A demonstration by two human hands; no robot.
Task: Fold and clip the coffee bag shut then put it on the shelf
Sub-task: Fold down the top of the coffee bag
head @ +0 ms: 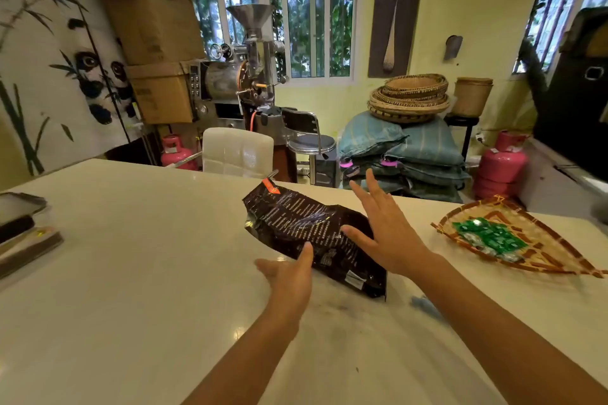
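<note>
A dark brown coffee bag [306,227] with small print and an orange mark near its top lies flat on the white table [131,256], its open top pointing away from me. My left hand [289,276] is open at the bag's near left edge, thumb touching it. My right hand [385,233] hovers with spread fingers over the bag's right side, thumb on the bag. A small blue thing [424,304], blurred, lies on the table beside my right forearm; I cannot tell what it is.
A woven tray [533,260] with green packets sits at the right. Dark flat items [23,233] lie at the table's left edge. Beyond the table stand a white chair [237,151], a coffee roaster [237,76], sacks, baskets and pink gas cylinders.
</note>
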